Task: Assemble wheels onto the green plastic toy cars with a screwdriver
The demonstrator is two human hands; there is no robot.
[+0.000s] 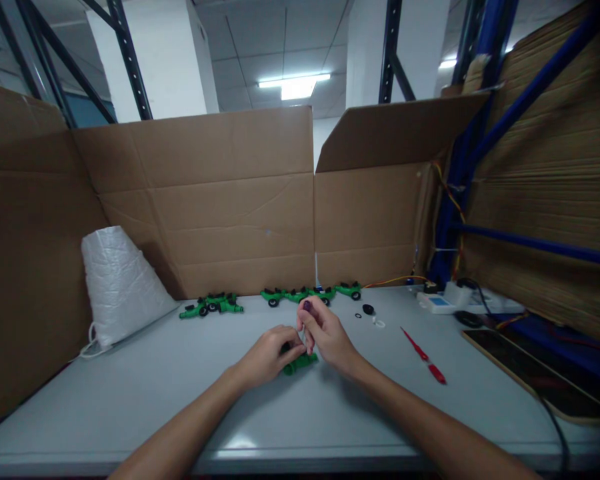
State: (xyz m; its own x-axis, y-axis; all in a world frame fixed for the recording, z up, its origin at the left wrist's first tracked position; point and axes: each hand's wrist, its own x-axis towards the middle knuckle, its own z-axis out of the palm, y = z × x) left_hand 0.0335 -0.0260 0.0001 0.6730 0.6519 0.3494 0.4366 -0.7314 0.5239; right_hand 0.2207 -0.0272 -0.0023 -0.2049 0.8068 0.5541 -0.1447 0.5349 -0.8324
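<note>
Your left hand (270, 355) pinches a green plastic fitting (300, 364), tube-shaped, low over the smooth grey table (130, 400). Your right hand (325, 333) curls at its top, fingertips pressed together on something too small to tell.

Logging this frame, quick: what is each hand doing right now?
Left hand: closed on the green part on the table.
Right hand: fingers pinched at the part's top; anything held cannot be told.
</note>
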